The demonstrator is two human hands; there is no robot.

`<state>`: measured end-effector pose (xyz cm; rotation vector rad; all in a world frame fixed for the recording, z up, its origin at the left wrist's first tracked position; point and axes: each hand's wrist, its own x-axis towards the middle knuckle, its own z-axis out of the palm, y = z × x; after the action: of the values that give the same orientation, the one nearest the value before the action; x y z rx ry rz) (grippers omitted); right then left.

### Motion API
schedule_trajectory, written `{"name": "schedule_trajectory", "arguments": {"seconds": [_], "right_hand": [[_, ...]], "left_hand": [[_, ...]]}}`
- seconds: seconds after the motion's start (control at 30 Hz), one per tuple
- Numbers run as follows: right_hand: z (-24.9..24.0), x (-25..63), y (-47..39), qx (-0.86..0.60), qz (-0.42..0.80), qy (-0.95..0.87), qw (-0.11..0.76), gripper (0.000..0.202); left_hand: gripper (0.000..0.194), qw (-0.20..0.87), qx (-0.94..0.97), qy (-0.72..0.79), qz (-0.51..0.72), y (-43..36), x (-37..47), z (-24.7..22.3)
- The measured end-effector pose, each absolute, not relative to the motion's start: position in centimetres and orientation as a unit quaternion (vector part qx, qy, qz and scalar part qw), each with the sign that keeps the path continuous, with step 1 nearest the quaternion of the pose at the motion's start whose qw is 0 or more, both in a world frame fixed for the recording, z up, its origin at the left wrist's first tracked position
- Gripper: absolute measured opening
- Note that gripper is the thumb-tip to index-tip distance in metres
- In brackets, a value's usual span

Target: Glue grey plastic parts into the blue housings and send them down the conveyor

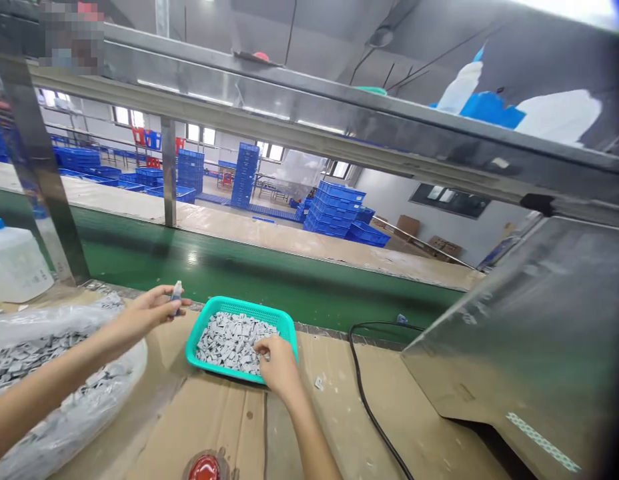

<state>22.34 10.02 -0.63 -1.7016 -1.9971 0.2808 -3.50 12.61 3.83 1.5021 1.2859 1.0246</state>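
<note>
My left hand [154, 308] is raised just left of the teal basket [291, 327]. Between its thumb and fingers it pinches a small grey-blue plastic piece with a whitish tip [177, 297], held upright. Inside the basket lies a heap of small grey plastic parts [229, 340]. My right hand [279, 365] reaches over the basket's right side, its fingertips pressed together at the heap. Whatever those fingertips hold is hidden or too small to make out.
A clear plastic bag [124, 383] of grey parts lies at the left, near a white jug [17, 263]. A red round thing [204, 469] sits on the cardboard in front. A black cable [362, 387] runs beside a metal box [534, 333]. Behind is a green conveyor belt [199, 267].
</note>
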Motion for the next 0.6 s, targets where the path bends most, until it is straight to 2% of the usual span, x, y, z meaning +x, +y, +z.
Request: {"name": "schedule_trajectory", "arguments": {"seconds": [0.03, 0.1, 0.27, 0.33, 0.5, 0.6], "right_hand": [[-0.6, 22.4, 9.9, -0.625, 0.101, -0.730, 0.258, 0.031], [-0.6, 22.4, 9.8, -0.628, 0.097, -0.721, 0.275, 0.032], [-0.6, 22.7, 9.8, -0.629, 0.099, -0.708, 0.304, 0.012], [-0.6, 22.8, 9.8, -0.625, 0.103, -0.706, 0.316, 0.011], [-0.4, 22.8, 10.0, -0.611, 0.114, -0.699, 0.354, 0.025], [-0.2, 22.7, 10.0, -0.606, 0.126, -0.692, 0.372, 0.029]], "left_hand": [[0.047, 0.375, 0.646, 0.551, 0.373, 14.7, -3.5, 3.7], [0.049, 0.319, 0.664, 0.583, 0.342, 18.7, -3.4, 3.1], [0.027, 0.212, 0.710, 0.611, 0.279, 24.5, -2.6, 0.8], [0.025, 0.184, 0.717, 0.618, 0.263, 25.3, -2.3, -0.3], [0.035, 0.156, 0.709, 0.645, 0.239, 25.0, -2.9, -2.1], [0.049, 0.154, 0.711, 0.647, 0.229, 23.2, -3.5, -1.8]]}}
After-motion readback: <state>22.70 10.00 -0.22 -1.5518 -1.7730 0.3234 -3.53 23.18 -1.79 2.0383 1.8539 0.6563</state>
